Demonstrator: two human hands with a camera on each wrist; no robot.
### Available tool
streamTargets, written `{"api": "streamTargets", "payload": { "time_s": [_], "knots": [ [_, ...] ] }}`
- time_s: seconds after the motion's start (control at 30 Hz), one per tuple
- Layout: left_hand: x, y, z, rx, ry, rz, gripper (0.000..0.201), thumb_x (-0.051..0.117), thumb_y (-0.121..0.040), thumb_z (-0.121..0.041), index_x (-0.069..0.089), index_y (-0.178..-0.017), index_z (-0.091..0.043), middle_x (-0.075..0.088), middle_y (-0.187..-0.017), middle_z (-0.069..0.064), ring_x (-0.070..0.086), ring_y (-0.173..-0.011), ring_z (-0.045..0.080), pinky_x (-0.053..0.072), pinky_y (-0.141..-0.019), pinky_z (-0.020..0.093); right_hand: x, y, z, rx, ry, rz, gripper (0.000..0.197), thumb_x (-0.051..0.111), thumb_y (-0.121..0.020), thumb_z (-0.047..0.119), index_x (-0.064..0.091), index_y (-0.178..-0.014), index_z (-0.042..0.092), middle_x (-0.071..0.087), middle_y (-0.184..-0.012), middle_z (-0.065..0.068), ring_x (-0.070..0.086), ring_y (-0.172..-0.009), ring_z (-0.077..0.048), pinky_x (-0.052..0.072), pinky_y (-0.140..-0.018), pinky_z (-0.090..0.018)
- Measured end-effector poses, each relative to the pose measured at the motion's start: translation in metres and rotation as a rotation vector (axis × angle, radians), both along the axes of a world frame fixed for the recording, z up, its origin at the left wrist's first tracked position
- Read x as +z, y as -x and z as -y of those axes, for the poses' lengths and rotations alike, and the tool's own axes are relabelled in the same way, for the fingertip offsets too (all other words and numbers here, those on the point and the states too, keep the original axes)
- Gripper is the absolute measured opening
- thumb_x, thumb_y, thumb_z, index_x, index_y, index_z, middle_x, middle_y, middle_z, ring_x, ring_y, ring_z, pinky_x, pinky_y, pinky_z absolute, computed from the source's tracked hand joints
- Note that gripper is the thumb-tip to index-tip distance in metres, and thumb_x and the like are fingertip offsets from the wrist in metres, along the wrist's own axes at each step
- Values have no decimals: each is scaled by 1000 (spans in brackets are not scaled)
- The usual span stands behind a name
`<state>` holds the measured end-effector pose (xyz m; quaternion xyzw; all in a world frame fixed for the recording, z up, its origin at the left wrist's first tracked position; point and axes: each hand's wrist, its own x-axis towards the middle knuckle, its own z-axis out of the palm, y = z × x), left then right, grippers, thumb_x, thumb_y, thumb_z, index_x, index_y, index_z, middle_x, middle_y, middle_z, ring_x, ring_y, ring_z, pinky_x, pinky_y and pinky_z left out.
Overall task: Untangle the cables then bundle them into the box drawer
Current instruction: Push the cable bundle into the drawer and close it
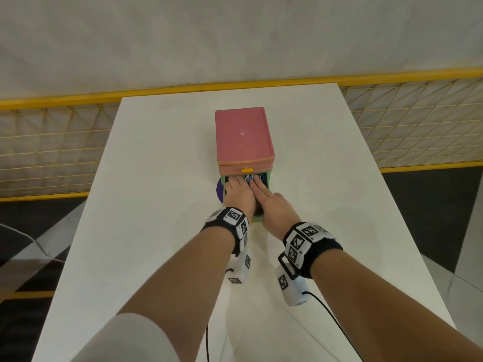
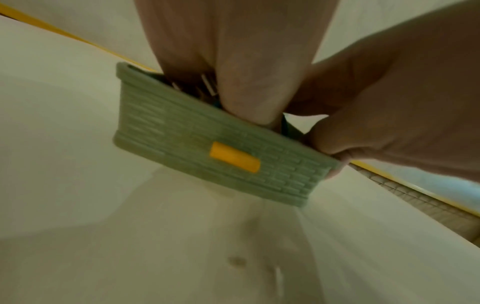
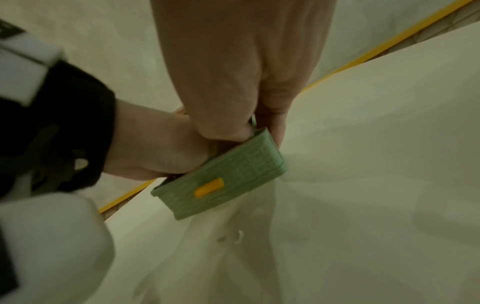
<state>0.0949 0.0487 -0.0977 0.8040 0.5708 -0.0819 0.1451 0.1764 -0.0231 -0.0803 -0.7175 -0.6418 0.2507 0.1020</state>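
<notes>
Both the left hand (image 1: 239,195) and the right hand (image 1: 271,202) are lying flat-fingered, pressing the cables (image 1: 248,177) into the green drawer (image 2: 207,148), which is projecting toward 6 o'clock from the box (image 1: 243,137).

The head view looks steeply down and forward along both forearms over the white tabletop (image 1: 162,178), taking in the pink box (image 1: 243,137) from above. Each wrist view sits low and close, just above the tabletop, looking up along the palm. Both wrist views share the green drawer (image 2: 207,148) front with its yellow handle (image 3: 209,187).
</notes>
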Motion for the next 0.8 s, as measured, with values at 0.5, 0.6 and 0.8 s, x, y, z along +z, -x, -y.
{"api": "streamTargets", "payload": {
  "time_s": [0.5, 0.6, 0.8],
  "knots": [
    [0, 47, 27, -390, -229, 192, 75, 8, -94, -46, 14, -152, 2, 17, -159, 19, 12, -149, 31, 7, -122, 42, -6, 2, -1, 17, 25, 65, 66, 35, -94, 7, 2, -151, 11, -1, -161, -8, 45, -113, -30, 40, -102, -36],
    [-4, 45, 28, -364, -192, 130, 79, 8, -90, -49, 15, -152, 0, 14, -160, 17, 11, -149, 32, -1, -120, 42, -9, 0, 4, -50, -65, 16, 65, 39, -92, 5, 14, -151, 11, 16, -159, -8, 48, -111, -31, 43, -100, -39],
    [4, 49, 17, -319, 44, 340, 61, 28, -102, -26, 4, -154, -5, 3, -161, 11, 4, -149, 27, 4, -122, 39, -13, 2, 18, 24, -418, 0, 44, 57, -80, -7, 61, -122, 3, 60, -130, -16, 58, -115, -35, 48, -99, -47]
  ]
}}
